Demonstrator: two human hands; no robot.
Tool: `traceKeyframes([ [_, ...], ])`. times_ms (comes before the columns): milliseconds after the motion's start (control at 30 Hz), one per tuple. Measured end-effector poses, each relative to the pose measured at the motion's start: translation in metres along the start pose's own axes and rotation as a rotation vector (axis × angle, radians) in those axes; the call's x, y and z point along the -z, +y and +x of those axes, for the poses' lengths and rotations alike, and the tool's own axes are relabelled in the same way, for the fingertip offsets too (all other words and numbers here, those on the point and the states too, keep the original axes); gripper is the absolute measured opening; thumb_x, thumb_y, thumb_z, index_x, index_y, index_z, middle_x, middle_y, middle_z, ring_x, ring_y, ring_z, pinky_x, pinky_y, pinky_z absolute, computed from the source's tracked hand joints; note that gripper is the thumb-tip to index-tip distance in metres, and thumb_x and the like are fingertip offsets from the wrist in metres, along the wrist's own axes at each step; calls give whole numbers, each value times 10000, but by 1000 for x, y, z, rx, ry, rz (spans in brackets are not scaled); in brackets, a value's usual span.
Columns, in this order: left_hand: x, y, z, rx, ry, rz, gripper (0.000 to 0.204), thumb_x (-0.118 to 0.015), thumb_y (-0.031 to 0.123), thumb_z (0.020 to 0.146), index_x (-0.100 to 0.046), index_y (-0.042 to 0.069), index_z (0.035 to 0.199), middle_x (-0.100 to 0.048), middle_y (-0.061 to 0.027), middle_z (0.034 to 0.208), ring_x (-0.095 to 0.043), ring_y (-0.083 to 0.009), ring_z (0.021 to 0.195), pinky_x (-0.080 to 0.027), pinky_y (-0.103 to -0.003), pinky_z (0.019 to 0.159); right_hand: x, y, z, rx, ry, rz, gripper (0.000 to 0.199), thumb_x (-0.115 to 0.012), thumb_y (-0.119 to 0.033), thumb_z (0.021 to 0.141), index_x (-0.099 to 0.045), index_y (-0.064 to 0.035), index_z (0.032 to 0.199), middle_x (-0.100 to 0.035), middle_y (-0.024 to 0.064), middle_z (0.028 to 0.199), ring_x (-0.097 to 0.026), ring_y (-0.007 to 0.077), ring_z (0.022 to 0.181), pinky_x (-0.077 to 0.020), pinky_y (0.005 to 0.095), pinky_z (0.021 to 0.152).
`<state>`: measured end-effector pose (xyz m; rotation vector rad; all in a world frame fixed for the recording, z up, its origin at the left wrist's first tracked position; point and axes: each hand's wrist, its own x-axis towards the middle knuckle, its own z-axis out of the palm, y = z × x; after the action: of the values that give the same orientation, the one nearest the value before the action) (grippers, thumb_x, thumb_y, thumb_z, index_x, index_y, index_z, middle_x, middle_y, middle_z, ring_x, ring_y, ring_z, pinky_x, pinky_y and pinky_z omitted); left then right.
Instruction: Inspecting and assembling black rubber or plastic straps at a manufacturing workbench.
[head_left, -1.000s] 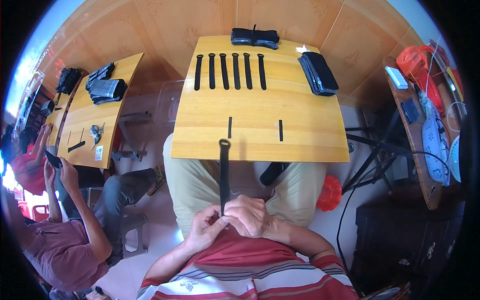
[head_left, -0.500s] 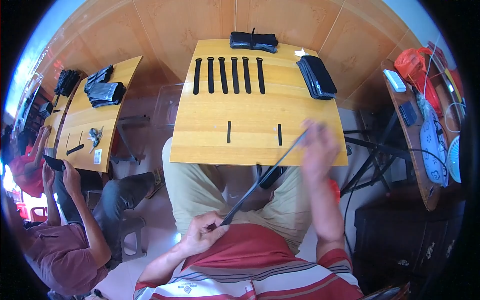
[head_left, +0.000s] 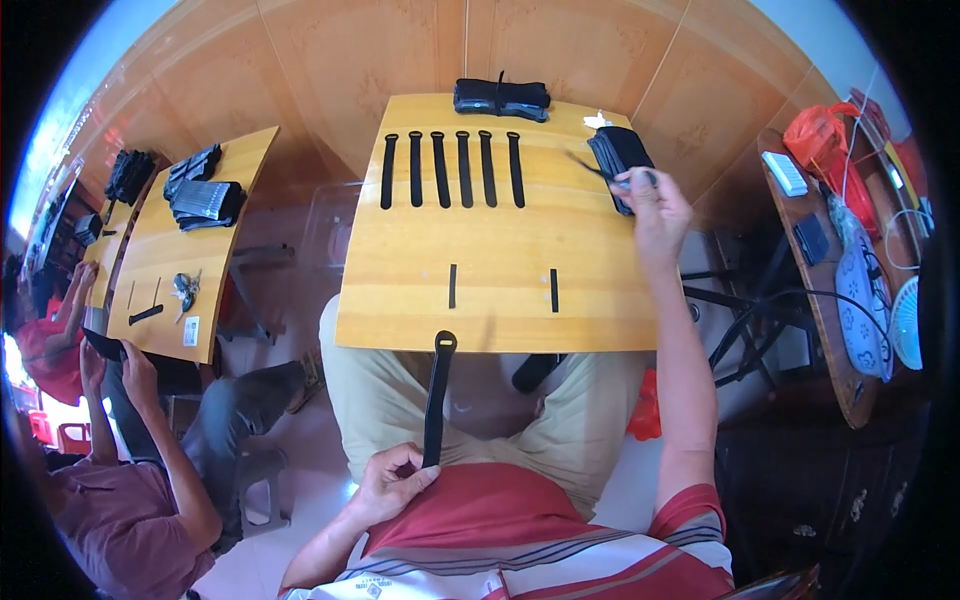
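Observation:
Low in front of my lap, my left hand (head_left: pixel 398 485) pinches the lower end of a black strap (head_left: pixel 436 405). That strap stands up from the fingers, and its slotted end reaches the table's front edge. My right hand (head_left: pixel 657 215) is raised over the right side of the table, fingers closed on a thin dark strip (head_left: pixel 590 165) that sticks out leftward and is partly blurred. Just behind this hand lies a stack of black straps (head_left: pixel 628 150), partly covered by it. Several black straps (head_left: pixel 439 170) lie in a row, slotted ends away from me.
Two short black strips (head_left: pixel 453 286) lie near the front of the wooden table (head_left: pixel 400 310). A tied black bundle (head_left: pixel 502 98) sits at its far edge. A cluttered side table (head_left: pixel 815 270) stands right. Leftward, a co-worker (head_left: pixel 140 480) sits at another table (head_left: pixel 180 340) with keys (head_left: pixel 185 290).
My right hand has moved away from me to the stack, carrying the thin strip. The strap in my left hand, earlier slanting rightward, now stands nearly upright. The view has shifted slightly.

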<state>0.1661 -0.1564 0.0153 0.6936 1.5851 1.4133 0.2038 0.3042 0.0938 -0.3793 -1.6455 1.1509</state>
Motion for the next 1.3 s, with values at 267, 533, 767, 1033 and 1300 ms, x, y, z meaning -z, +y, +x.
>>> traceKeyframes([
  [267, -1, 6, 5, 42, 28, -78, 99, -673, 54, 918, -607, 9, 860, -570, 19, 782, -481, -34, 679, -384, -199, 587, -8, 65, -33, 8, -210, -450, 226, -624, -230, 952, -658, -7, 957, -636, 106, 775, -610, 142, 704, -488, 279, 662],
  [533, 0, 0, 10, -7, 25, -66, 82, -671, 42, 916, -607, 12, 875, -582, 11, 812, -502, -36, 690, -397, -193, 597, -16, 92, -35, 165, -374, -651, 213, -613, -225, 930, -660, -19, 959, -685, 169, 913, -664, 331, 873, -522, 393, 761],
  [767, -4, 2, 15, -33, 32, -86, 87, -683, 54, 912, -615, 11, 877, -585, 11, 811, -496, -37, 679, -396, -193, 593, -17, 105, -30, 227, -484, -766, 216, -584, -228, 930, -654, -27, 963, -692, 138, 987, -647, 310, 977, -517, 414, 833],
  [1033, -5, 2, 18, 26, 57, -79, 89, -695, 64, 905, -628, 17, 871, -584, 19, 782, -497, -35, 673, -396, -196, 594, -22, 109, -17, 171, -578, -770, 233, -582, -241, 930, -650, -22, 971, -671, 136, 1109, -641, 309, 1016, -510, 420, 862],
  [1300, -5, 4, 23, 29, 62, -69, 91, -698, 66, 903, -627, 25, 865, -594, 18, 783, -518, -39, 689, -408, -200, 607, -28, 124, -7, 221, -630, -849, 370, -614, -325, 910, -643, 14, 1055, -618, 172, 1243, -576, 328, 1174, -473, 412, 977],
])
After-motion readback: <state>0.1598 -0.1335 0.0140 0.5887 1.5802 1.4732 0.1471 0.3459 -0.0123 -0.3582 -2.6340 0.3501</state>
